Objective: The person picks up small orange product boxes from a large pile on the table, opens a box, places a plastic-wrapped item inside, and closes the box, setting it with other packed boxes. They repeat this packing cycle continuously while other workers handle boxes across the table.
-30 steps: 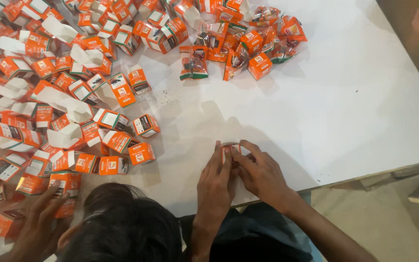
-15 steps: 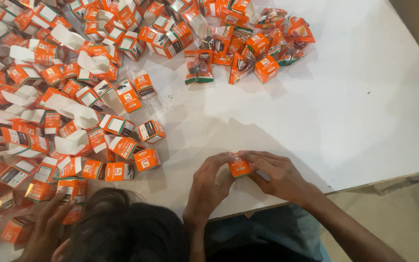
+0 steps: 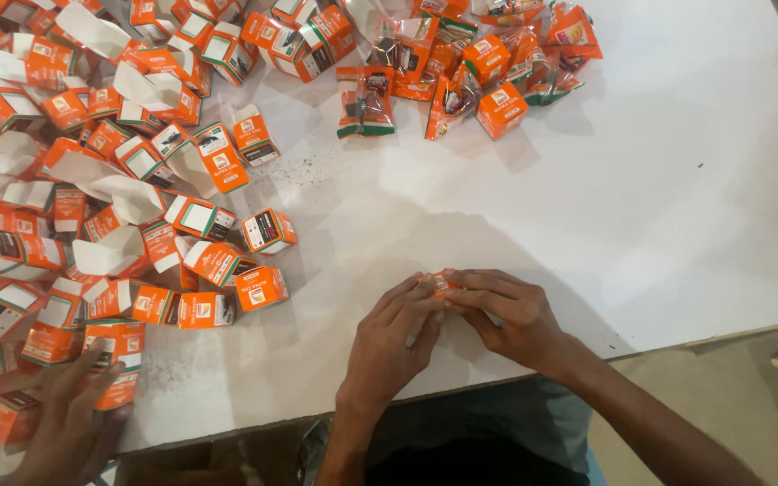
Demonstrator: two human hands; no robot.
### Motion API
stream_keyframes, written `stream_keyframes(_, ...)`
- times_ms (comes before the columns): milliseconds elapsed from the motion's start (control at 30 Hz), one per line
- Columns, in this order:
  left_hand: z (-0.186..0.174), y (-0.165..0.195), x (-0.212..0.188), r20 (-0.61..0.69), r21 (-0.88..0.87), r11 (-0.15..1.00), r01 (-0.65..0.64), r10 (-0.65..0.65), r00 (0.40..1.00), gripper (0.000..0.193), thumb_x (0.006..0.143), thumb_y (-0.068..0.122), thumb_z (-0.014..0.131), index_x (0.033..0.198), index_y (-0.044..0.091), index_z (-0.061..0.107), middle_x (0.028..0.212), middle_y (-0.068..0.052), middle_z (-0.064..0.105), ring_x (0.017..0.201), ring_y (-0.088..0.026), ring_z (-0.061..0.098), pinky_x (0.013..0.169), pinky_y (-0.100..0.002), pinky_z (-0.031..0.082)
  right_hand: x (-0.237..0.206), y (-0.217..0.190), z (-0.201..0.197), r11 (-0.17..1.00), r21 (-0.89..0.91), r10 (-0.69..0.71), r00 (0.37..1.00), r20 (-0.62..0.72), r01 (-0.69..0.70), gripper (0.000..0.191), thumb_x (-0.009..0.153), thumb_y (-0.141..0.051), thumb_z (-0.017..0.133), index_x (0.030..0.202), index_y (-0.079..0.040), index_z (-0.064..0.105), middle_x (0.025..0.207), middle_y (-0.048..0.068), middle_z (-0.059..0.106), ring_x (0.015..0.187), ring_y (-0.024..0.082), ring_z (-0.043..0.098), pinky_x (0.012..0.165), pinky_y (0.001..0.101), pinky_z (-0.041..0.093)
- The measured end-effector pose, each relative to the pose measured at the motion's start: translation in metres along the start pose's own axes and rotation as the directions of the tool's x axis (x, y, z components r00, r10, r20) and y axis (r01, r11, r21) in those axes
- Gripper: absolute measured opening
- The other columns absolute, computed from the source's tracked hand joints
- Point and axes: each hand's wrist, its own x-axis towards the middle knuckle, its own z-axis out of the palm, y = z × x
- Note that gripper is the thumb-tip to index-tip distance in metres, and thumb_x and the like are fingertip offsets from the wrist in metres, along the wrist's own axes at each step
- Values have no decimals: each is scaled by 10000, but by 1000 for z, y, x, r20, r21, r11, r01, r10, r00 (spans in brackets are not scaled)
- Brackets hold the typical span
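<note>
Both hands meet on one small orange box [image 3: 440,285] near the table's front edge; the left hand [image 3: 392,340] pinches its near side with closed fingers, the right hand [image 3: 508,312] wraps the far side, so little of it shows and its flaps seem half folded; pressing evenly from both sides would keep it square; on the white table [image 3: 677,198] lie a heap of orange boxes [image 3: 128,198] to the left, wrapped packets [image 3: 461,63] beyond, and another person's hand [image 3: 69,423] at the lower left.

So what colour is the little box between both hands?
Orange; the small box shows best in the head view, mostly covered by fingers.
</note>
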Motion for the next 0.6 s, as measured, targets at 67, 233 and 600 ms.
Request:
stream_keyframes(67, 4, -2, -1, -46, 10, 1000, -16, 17, 999, 217, 882, 8, 766, 1070, 62, 671, 1192, -127, 743, 1225, -334, 695, 995, -407, 596, -1, 0, 0, 1000, -25, -10, 1000, -6, 9, 248, 845, -22, 802, 1076, -73, 724, 1186, 88, 742, 1088, 271, 745, 845, 343, 635)
stream_keyframes(233, 13, 3, -5, -136, 41, 999, -20, 25, 990, 192, 896, 2, 760, 1057, 42, 662, 1176, -149, 746, 1190, -347, 712, 980, -400, 608, -1, -2, 0, 998, -51, -37, 999, 9, 38, 290, 840, 5, 783, 1109, -76, 713, 1209, 88, 739, 1134, 284, 730, 896, 357, 630)
stream_keyframes(600, 14, 0, -19, -115, -39, 998, 38, -42, 992, 187, 898, 26, 780, 1072, 50, 717, 1242, -143, 731, 1246, -349, 691, 1019, -405, 596, -2, 1, -6, 997, 70, -12, 1000, 18, 10, 240, 845, 3, 789, 1065, -59, 717, 1187, 94, 737, 1132, 290, 733, 913, 360, 631)
